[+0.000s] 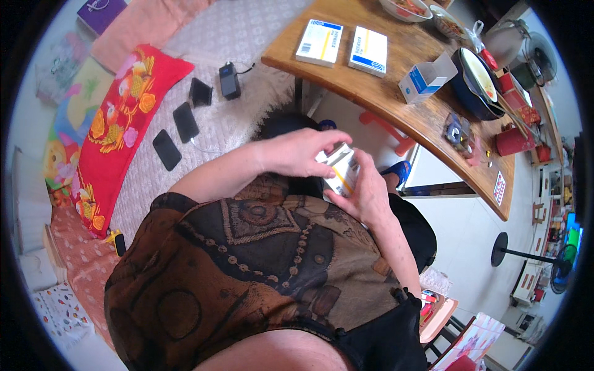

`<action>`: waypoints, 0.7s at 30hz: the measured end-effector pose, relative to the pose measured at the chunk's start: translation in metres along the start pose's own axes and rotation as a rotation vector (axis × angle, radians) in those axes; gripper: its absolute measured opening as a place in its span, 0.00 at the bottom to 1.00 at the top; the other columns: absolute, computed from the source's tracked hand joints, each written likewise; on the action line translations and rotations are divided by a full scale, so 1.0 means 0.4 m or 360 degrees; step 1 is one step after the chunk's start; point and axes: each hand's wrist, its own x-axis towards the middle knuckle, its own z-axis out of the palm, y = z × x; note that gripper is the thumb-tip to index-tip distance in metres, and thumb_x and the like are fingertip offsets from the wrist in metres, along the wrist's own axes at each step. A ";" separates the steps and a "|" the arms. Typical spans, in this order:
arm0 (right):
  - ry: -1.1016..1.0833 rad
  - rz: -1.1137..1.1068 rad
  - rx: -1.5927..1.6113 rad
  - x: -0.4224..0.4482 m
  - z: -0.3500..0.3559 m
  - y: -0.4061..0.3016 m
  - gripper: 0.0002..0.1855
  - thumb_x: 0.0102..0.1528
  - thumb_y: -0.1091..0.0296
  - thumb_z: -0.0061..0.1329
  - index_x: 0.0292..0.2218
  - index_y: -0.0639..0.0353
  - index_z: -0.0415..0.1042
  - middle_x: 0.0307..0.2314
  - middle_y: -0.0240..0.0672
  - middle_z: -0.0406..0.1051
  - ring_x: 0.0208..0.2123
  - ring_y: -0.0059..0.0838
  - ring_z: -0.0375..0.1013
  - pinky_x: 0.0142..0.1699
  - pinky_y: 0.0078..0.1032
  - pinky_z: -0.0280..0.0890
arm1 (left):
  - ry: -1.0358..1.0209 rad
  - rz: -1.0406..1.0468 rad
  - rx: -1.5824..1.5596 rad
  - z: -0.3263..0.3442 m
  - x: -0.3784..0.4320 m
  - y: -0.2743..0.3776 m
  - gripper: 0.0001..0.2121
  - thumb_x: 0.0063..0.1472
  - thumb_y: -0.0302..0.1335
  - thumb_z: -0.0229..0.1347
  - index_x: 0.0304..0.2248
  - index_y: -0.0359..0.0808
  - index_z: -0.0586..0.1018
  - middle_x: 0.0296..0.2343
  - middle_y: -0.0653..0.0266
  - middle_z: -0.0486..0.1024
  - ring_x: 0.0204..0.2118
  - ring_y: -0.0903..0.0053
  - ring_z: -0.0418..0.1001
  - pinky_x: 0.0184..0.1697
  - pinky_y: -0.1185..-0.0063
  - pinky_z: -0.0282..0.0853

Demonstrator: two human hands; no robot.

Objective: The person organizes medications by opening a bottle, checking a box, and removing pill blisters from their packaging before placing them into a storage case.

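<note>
A small white medicine box (342, 177) with a yellow stripe is between my hands, over my lap. My left hand (308, 150) grips its upper end with thumb and fingers, partly hiding the end flaps. From the right, my right hand (369, 192) wraps around its side and lower end. On the wooden table (417, 125) lie two flat white boxes with blue and yellow print, one on the left (320, 42) and one beside it (369, 51). A blue and white carton (424, 81) stands there with its top flaps raised.
Bowls of food (406, 9), a dark pot (478, 86), a red cup (514, 140) and a blister pack (499, 188) are on the table. Several dark phones (167, 150) lie on the bedding at left, near a red embroidered pillow (125, 130). A fan (529, 255) stands at right.
</note>
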 end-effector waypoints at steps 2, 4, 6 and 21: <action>0.0018 -0.0046 0.0076 0.003 -0.004 -0.007 0.51 0.41 0.53 0.67 0.57 0.61 0.52 0.45 0.50 0.64 0.45 0.50 0.70 0.49 0.36 0.68 | 0.0043 0.0027 0.0015 0.011 -0.005 0.007 0.28 0.55 0.25 0.58 0.56 0.35 0.64 0.36 0.55 0.77 0.38 0.67 0.77 0.45 0.73 0.71; 0.0222 -0.0114 0.0252 -0.015 0.003 0.015 0.47 0.44 0.54 0.65 0.57 0.61 0.53 0.46 0.50 0.65 0.46 0.49 0.70 0.49 0.37 0.68 | -0.0021 -0.0026 -0.0150 0.006 0.010 0.029 0.25 0.55 0.23 0.55 0.54 0.32 0.66 0.42 0.46 0.75 0.46 0.61 0.75 0.48 0.72 0.70; 0.0275 -0.0039 0.0576 -0.040 0.012 0.052 0.38 0.49 0.57 0.61 0.55 0.61 0.58 0.44 0.49 0.68 0.44 0.48 0.72 0.48 0.37 0.68 | 0.0040 0.0132 -0.0319 0.031 0.026 0.006 0.26 0.57 0.18 0.54 0.57 0.34 0.66 0.46 0.52 0.74 0.49 0.69 0.73 0.52 0.73 0.69; 0.1776 0.1645 -0.0132 -0.983 -0.438 0.008 0.11 0.54 0.67 0.53 0.38 0.60 0.76 0.29 0.35 0.75 0.31 0.26 0.74 0.40 0.23 0.70 | -0.0597 0.0428 0.0116 0.300 0.302 0.177 0.34 0.54 0.16 0.56 0.60 0.38 0.60 0.33 0.61 0.74 0.32 0.76 0.74 0.40 0.79 0.71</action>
